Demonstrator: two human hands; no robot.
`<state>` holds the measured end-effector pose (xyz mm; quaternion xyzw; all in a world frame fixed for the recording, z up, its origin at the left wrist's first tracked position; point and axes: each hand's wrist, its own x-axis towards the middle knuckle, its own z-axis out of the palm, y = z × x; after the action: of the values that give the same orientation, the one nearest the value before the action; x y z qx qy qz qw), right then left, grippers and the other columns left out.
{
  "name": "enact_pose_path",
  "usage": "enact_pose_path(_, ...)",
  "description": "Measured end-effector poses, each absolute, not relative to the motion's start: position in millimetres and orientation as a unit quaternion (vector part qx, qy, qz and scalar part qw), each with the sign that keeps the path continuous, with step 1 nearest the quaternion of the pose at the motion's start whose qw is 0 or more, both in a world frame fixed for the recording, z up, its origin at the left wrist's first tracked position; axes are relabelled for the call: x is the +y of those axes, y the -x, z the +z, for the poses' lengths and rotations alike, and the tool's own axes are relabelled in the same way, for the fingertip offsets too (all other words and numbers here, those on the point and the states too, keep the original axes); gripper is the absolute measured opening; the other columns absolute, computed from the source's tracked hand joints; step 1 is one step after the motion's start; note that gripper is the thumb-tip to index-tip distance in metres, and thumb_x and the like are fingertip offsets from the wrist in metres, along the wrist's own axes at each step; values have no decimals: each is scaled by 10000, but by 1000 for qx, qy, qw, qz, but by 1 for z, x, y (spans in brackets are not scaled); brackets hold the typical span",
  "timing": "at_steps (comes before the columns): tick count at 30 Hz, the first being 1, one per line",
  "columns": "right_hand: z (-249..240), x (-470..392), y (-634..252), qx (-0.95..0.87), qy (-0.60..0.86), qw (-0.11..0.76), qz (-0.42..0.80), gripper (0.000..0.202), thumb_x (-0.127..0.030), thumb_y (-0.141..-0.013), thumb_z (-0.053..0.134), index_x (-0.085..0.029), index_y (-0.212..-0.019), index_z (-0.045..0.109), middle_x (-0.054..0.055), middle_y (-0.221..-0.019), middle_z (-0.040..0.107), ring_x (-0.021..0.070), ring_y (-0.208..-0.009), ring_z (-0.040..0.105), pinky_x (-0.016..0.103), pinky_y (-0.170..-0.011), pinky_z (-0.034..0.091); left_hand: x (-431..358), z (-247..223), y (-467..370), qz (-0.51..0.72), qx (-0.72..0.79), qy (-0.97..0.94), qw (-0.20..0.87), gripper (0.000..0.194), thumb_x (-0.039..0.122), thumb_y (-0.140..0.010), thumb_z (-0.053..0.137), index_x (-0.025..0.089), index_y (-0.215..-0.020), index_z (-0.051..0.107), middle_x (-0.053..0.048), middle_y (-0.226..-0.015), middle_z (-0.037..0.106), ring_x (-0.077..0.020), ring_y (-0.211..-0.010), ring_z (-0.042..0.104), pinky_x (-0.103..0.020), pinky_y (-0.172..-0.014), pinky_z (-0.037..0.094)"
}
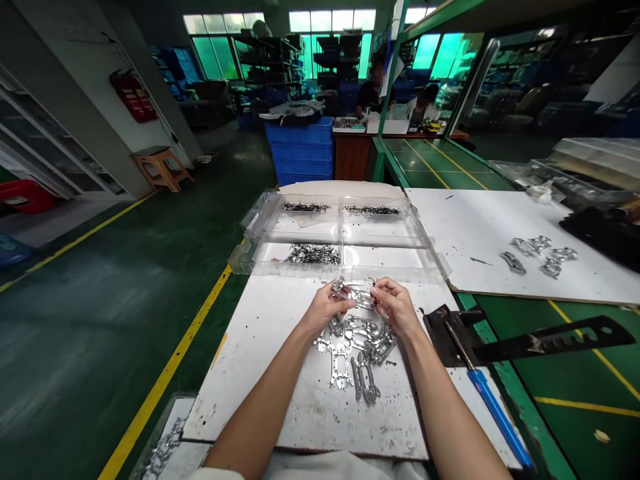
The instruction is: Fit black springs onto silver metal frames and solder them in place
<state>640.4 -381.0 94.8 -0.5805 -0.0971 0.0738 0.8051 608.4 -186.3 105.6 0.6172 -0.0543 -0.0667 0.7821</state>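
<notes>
My left hand point(321, 312) is closed on the left end of a silver metal bracket point(359, 297), held just above the white board. At the bracket's right end is my right hand point(399, 307), its thumb and fingertips pinched together. A thin dark piece point(372, 281) sticks up at those fingertips; its exact shape is too small to make out. Beneath both hands lies a loose pile of similar silver brackets point(341, 367). Beyond them stands a clear divided tray point(380, 240), with small black parts point(313, 254) in several of its compartments.
To the right rests a screwdriver-like tool with a blue handle point(500, 413), beside a black flat metal piece point(555, 340). Several more brackets point(551, 268) lie on a second white board point(465, 233). Blue crates point(300, 150) are stacked ahead. Two people sit at a far bench.
</notes>
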Motion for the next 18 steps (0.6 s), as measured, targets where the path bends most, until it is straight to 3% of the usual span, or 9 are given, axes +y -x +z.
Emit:
enact_pose_path(3, 92, -383, -641, -106, 598, 794, 33, 305, -419, -690, 840, -193, -757, 647, -45, -606, 532, 65, -438, 353, 215, -400, 254, -191, 114, -614, -102, -77, -625, 770, 511, 367, -630, 886, 130, -987, 609, 3, -798, 575, -90, -617, 530, -224, -544, 420)
enact_pose_path(7, 89, -382, -644, -151, 631, 760, -33, 232, -369, -707, 830, -188, -722, 686, 31, -929, 607, 124, -743, 544, 229, -580, 420, -196, 118, -620, -91, -114, -657, 739, 434, 433, -677, 843, 124, -907, 645, 6, -740, 559, -94, -613, 498, -226, -549, 381)
enact_pose_path(9, 88, -380, -645, -149, 635, 758, -31, 243, -378, -698, 831, -187, -715, 683, 44, -991, 603, 144, -809, 559, 236, -607, 441, -198, 116, -620, -64, -125, -662, 736, 394, 472, -727, 799, 131, -812, 623, 6, -737, 548, -102, -645, 500, -236, -585, 393)
enact_pose_path(12, 88, -377, -644, -116, 605, 788, -4, 282, -386, -685, 840, -193, -731, 641, -7, -801, 557, 91, -597, 465, 219, -481, 372, -200, 108, -617, -21, -114, -638, 762, 368, 488, -819, 719, 138, -803, 603, 1, -767, 557, -117, -720, 525, -250, -670, 431)
enact_pose_path(16, 90, -376, -640, -76, 563, 821, 54, 338, -406, -690, 842, -225, -776, 569, -108, -505, 361, 54, -369, 264, 193, -338, 200, -202, 99, -614, -41, -75, -569, 818, 364, 487, -839, 704, 145, -899, 593, -43, -898, 642, -158, -857, 607, -271, -735, 494)
enact_pose_path(18, 92, -377, -638, -71, 564, 819, 80, 363, -416, -684, 845, -228, -781, 551, -112, -477, 397, 54, -323, 278, 189, -308, 171, -204, 97, -614, -65, -75, -545, 833, 377, 481, -824, 724, 145, -907, 576, -64, -944, 662, -175, -881, 633, -291, -727, 533)
